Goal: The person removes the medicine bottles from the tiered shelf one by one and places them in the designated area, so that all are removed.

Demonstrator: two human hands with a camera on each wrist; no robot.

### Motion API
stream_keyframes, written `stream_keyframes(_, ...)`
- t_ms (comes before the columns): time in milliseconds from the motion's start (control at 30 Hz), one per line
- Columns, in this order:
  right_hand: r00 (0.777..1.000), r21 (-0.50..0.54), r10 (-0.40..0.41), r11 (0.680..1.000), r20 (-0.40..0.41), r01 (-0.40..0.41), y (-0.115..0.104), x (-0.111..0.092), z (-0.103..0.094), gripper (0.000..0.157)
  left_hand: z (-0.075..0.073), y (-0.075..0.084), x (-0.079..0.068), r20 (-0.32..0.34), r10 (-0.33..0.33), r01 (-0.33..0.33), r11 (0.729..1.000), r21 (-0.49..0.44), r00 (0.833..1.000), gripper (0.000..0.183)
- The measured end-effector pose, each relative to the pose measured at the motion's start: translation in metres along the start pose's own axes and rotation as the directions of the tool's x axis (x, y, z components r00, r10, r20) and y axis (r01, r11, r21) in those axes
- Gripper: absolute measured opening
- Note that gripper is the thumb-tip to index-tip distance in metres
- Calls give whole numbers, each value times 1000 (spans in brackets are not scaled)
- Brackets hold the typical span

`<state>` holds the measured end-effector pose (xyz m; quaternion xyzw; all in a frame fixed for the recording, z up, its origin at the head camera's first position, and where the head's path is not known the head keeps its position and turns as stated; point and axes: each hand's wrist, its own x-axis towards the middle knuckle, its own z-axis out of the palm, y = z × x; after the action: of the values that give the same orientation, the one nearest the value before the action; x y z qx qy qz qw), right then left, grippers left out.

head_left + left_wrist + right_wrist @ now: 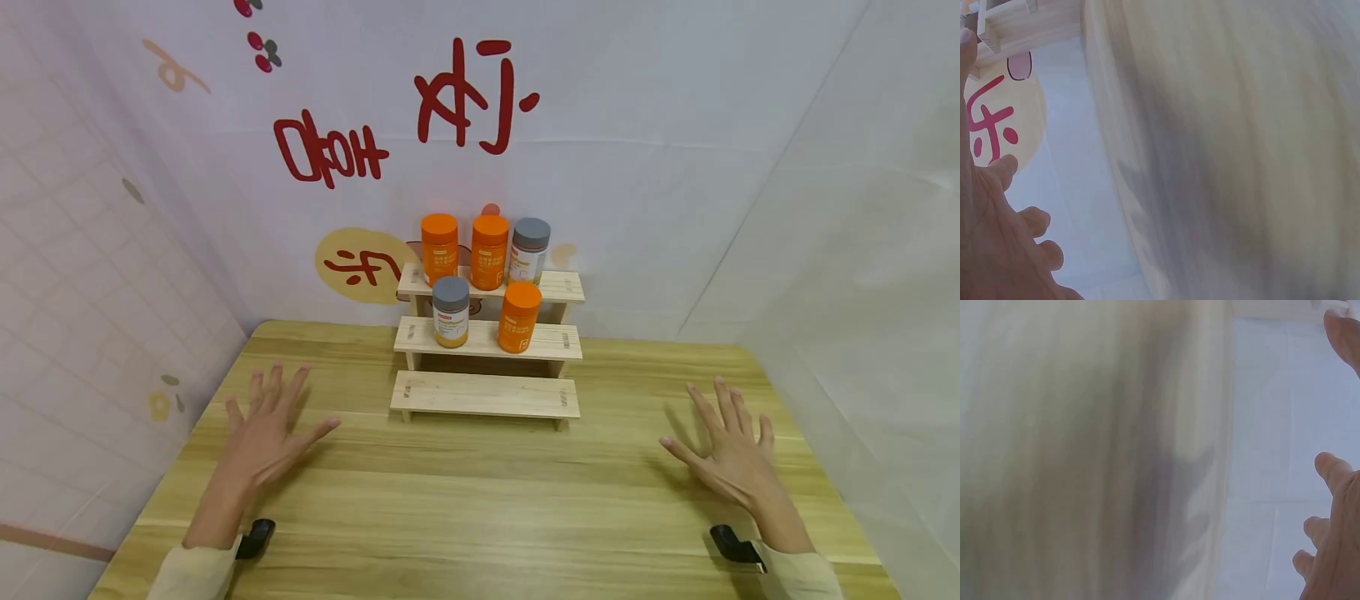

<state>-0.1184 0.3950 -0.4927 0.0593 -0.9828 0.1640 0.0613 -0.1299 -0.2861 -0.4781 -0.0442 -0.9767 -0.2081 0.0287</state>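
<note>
evidently empty: left hand (262,442), right hand (731,462), fingers spread apart | three orange jars (517,323), two grey-lidded jars (452,321) on upper two steps of wooden stand (483,395) | probably light, stiff, slick plastic; best held round body, below lid

tons of room across the front tabletop (487,517), but that stepped rack (485,395) and its jars (519,318) block back-middle

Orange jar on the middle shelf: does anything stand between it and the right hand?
Nothing visible: between the right hand and the orange jar lie only tabletop and part of the middle shelf; that shelf's grey-lidded jar stands beyond.
</note>
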Motion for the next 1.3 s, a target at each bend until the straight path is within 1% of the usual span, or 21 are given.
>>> stream_keyframes(167,999,26,-30,999,-27,31,-8,5,-1,95,2,8,7,27,7,-5,998,-63,1000,99)
stream_keyframes(333,998,82,-48,995,-34,51,-15,11,-1,92,5,15,12,40,2,2,993,-118,999,100)
stream_keyframes(400,998,101,-50,993,-35,53,-17,13,0,92,7,18,14,40,5,0,991,-135,999,100)
stream_keyframes(600,997,118,-63,991,-48,69,-26,20,2,92,14,26,20,50,18,-9,984,-176,999,98)
stream_keyframes(900,998,163,-62,984,-33,66,-40,29,0,92,23,40,27,83,11,9,973,-231,996,95)
stream_keyframes(1133,996,195,-79,977,-47,86,-50,35,-1,92,30,48,32,87,24,2,958,-287,996,92)
stream_keyframes(1300,996,214,-79,973,-50,87,-55,42,0,91,34,52,34,61,50,-26,938,-345,997,88)
